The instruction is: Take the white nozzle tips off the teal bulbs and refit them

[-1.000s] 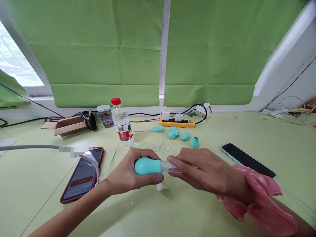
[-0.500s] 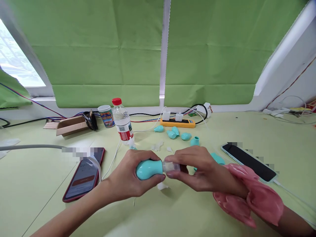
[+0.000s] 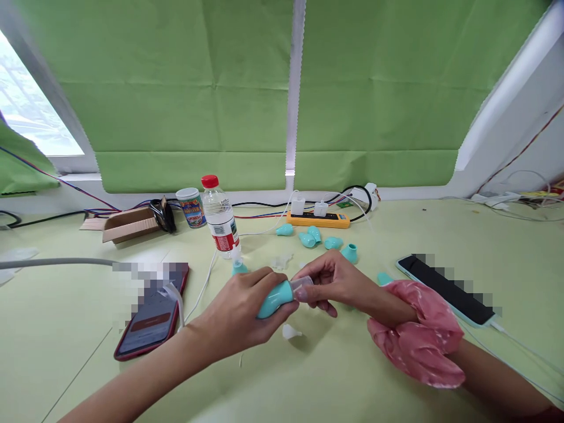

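While the left hand (image 3: 240, 305) curls snugly around a turquoise squeeze bulb (image 3: 275, 298), its neck tilted up to the right above the tabletop (image 3: 335, 376), the right hand (image 3: 328, 282) pinches the clear plastic tip (image 3: 302, 286) at that neck between thumb and fingertips. The tip could slip or skew if pushed off the bulb's axis, since only a narrow pinch steers it; too hard a squeeze might also buckle the bulb's wall, which looks soft. A dropped tip might land by the small white nozzle (image 3: 291, 332) below and be confused with it.

The pale green tabletop carries loose turquoise bulbs (image 3: 333, 242) before a yellow power strip (image 3: 318, 220), a red-capped bottle (image 3: 221, 223), a printed canister (image 3: 192, 208) and a cardboard box (image 3: 132, 226). A red-cased phone (image 3: 147, 323) lies left, another phone (image 3: 445, 288) right. Behind hang green blinds (image 3: 185, 106), with a bright window (image 3: 35, 106) at far left.
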Available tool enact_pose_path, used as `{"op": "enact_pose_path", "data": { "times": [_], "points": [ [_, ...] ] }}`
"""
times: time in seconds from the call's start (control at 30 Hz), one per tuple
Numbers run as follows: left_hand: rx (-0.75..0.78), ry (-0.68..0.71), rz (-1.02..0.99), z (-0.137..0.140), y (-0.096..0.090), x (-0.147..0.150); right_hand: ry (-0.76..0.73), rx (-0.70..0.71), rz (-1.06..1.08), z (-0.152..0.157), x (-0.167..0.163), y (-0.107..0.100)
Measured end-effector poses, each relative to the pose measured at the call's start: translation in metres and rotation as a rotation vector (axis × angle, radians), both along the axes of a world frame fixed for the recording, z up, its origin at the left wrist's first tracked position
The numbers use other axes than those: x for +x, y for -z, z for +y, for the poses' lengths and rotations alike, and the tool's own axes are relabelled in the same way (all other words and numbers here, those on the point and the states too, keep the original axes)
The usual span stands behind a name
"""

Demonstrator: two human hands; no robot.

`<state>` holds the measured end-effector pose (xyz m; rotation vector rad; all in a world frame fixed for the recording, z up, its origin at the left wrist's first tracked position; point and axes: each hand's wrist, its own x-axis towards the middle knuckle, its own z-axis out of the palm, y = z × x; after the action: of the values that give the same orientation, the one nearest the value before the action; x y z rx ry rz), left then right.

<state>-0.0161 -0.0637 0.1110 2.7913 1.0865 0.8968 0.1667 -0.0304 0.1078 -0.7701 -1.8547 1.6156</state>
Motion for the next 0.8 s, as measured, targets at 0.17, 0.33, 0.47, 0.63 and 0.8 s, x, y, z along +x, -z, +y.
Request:
{"op": "enact_pose_path", "data": {
  "times": [0.17,0.33,0.47,0.63,0.8],
  "points": [
    [0.003,-0.130,-0.061,0.002,-0.012,-0.009,0.018,0.046,0.010,0.008,-0.002,0.006],
    [0.031,-0.195,-0.239,0.004,-0.020,-0.014,-0.084,0.619,-0.551,0.004,-0.005,0.033],
    [0.020,-0.135,-0.277,0.003,-0.017,-0.011,-0.316,0.984,-0.867,-0.004,-0.013,0.055],
    [-0.070,-0.112,-0.239,0.004,-0.016,-0.010,-0.306,1.071,-0.700,-0.001,-0.008,0.039],
    [-0.232,-0.098,-0.152,0.009,-0.017,-0.015,-0.165,0.961,-0.503,0.005,0.018,-0.004]
  ]
}}
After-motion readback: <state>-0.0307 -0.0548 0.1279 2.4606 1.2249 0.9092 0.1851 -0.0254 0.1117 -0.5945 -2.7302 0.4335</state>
